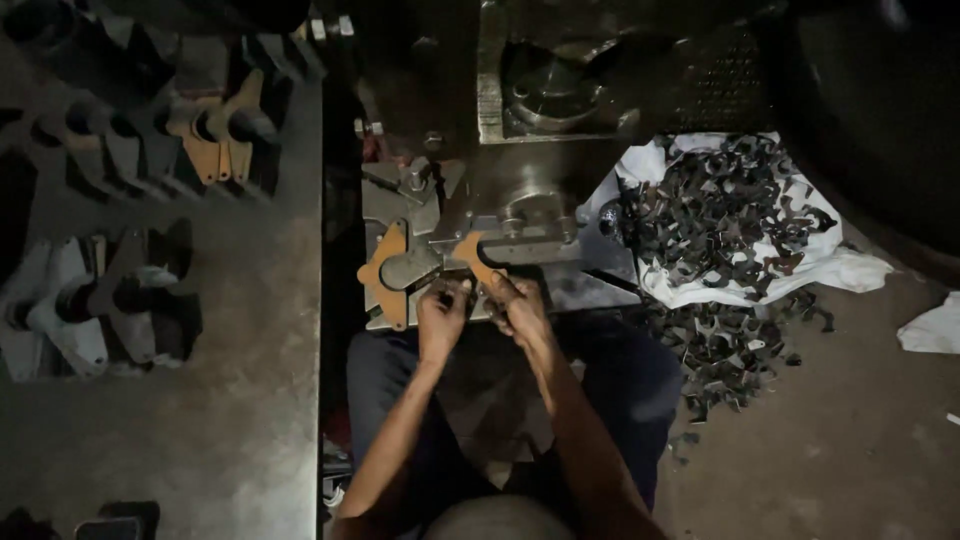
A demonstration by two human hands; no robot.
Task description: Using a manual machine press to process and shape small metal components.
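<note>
Gripping the near edge of a flat orange metal plate [400, 268] on the press bed [520, 235], the left hand [441, 318] and right hand [513, 305] close on it side by side; dark scrap cut-outs [715, 205] lie heaped on white cloth [850, 268] to the right

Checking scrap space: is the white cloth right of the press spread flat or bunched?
Spread flat: the white cloth lies open under the scrap pile.
</note>
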